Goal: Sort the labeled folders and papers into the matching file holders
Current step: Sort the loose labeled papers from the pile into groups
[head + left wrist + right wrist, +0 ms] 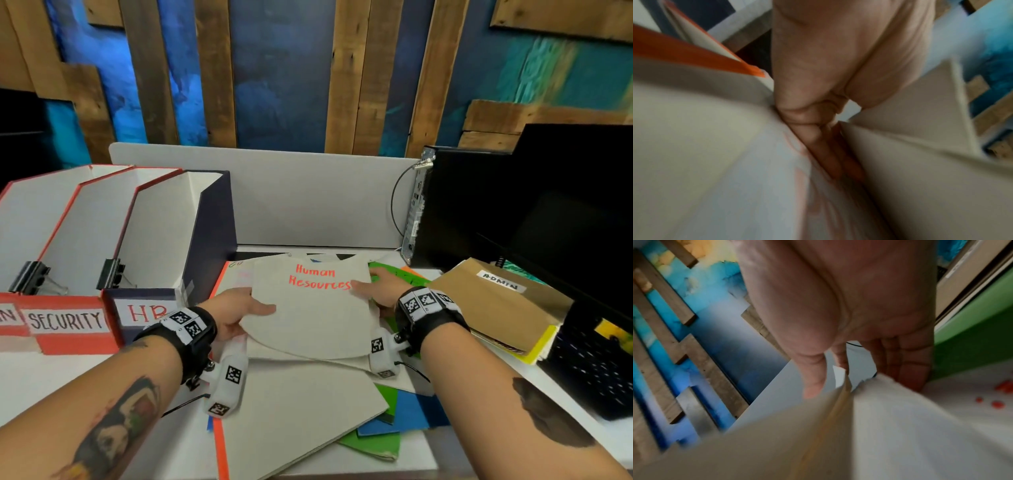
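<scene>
Human Resources paper [315, 308]: one sheet, lifted just above the mixed pile of folders [308, 404] on the bench [34, 383], between my two hands. I count three file holders at left, the nearest being the HR holder [191, 240], with the SECURITY holder [68, 322] beside it, and one brown ADMIN folder [493, 301] at right. My left hand [236, 315] pinches the sheet's left edge, thumb on top, fingers [830, 162] underneath; my right hand [383, 287] clamps the right edge, thumb over, fingers [908, 363] under.
</scene>
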Motion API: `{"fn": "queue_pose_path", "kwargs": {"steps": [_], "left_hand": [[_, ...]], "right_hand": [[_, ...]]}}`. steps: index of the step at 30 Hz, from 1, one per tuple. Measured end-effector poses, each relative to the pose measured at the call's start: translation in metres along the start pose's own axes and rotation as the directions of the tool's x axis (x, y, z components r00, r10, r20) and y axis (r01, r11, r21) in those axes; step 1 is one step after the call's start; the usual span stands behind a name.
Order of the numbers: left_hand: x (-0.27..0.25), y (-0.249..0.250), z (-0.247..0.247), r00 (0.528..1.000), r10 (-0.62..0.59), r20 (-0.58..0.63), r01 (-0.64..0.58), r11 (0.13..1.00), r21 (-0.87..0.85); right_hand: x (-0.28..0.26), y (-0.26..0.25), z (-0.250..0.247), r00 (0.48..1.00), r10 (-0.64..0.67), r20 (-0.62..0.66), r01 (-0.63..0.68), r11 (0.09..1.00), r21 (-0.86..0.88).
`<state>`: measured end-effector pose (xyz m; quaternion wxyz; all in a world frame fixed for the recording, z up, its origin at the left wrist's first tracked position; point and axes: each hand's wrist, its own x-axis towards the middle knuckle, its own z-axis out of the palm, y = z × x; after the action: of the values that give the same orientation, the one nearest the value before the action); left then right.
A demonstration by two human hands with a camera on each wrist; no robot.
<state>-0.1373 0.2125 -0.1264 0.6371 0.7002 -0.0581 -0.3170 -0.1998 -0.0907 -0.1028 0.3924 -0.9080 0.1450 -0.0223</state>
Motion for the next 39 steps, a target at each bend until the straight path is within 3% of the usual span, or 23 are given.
{"fn": "queue_pose_path", "kwargs": {"steps": [3, 6, 8, 10, 11, 13, 15, 18, 20, 22, 33, 37, 39], "left_hand": [[0.004, 0.001, 0.003, 0.995, 0.088, -0.047, -0.084, 0.993, 0.088], [0.013, 0.003, 0.004, 0.965, 0.182, -0.189, -0.151, 0.974, 0.166], [0.018, 0.004, 0.005, 0.922, 0.248, -0.296, -0.151, 0.937, 0.314], [0.023, 0.006, 0.007, 0.876, 0.262, -0.405, -0.011, 0.85, 0.527], [0.022, 0.009, 0.009, 0.838, 0.244, -0.488, 0.119, 0.791, 0.6], [0.022, 0.014, 0.01, 0.799, 0.184, -0.573, 0.291, 0.715, 0.635], [0.023, 0.018, 0.009, 0.842, 0.145, -0.52, 0.299, 0.676, 0.673], [0.036, 0.022, -0.003, 0.888, 0.134, -0.439, 0.23, 0.698, 0.678], [0.043, 0.023, -0.008, 0.886, 0.117, -0.448, 0.188, 0.792, 0.58], [0.048, 0.025, -0.008, 0.887, 0.088, -0.454, 0.202, 0.809, 0.552], [0.051, 0.039, 0.014, 0.868, 0.052, -0.494, 0.304, 0.73, 0.612], [0.056, 0.041, 0.027, 0.92, 0.025, -0.391, 0.237, 0.759, 0.606], [0.06, 0.041, 0.034, 0.954, 0.047, -0.295, 0.171, 0.721, 0.671]], "right_hand": [[-0.001, -0.003, 0.005, 0.997, -0.023, 0.071, 0.016, 0.995, 0.098], [-0.007, -0.001, 0.011, 0.997, 0.075, 0.031, -0.081, 0.955, 0.285], [-0.013, 0.002, 0.015, 0.984, 0.166, 0.065, -0.178, 0.907, 0.382], [-0.017, 0.008, 0.017, 0.975, 0.208, 0.078, -0.221, 0.862, 0.456], [-0.016, 0.012, 0.017, 0.974, 0.22, 0.055, -0.219, 0.849, 0.481], [-0.016, 0.02, 0.015, 0.97, 0.241, 0.017, -0.218, 0.845, 0.488], [-0.02, 0.025, 0.013, 0.963, 0.27, -0.017, -0.223, 0.827, 0.515], [-0.023, 0.032, 0.014, 0.962, 0.268, -0.047, -0.209, 0.837, 0.507], [-0.024, 0.035, 0.015, 0.968, 0.237, -0.078, -0.174, 0.866, 0.469], [-0.025, 0.036, 0.015, 0.969, 0.223, -0.104, -0.154, 0.879, 0.452], [-0.026, 0.033, -0.025, 0.972, 0.175, -0.159, -0.101, 0.915, 0.391], [-0.027, 0.032, -0.03, 0.97, 0.167, -0.179, -0.084, 0.914, 0.397], [-0.027, 0.032, -0.031, 0.965, 0.171, -0.197, -0.078, 0.908, 0.411]]}}
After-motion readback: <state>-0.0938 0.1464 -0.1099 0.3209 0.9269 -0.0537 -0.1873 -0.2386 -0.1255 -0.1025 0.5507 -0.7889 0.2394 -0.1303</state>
